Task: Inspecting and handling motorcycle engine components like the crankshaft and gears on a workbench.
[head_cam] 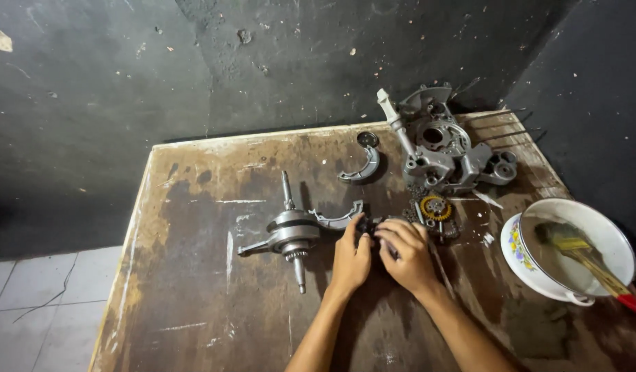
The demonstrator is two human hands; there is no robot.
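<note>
Gripping small dark, possibly toothed metal part (pixel 368 226): left hand (pixel 350 260), right hand (pixel 407 256).

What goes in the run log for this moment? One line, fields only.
left hand: gripping small dark part | right hand: on same part | beside: crankshaft, gear cluster | surface: worn wooden table

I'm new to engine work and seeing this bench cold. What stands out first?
Both hands, left hand and right hand, meet mid-table over a small dark part. Left of them lies a crankshaft; a grey engine case sits at the back right. A white bowl with a brush is at the right edge.
</note>
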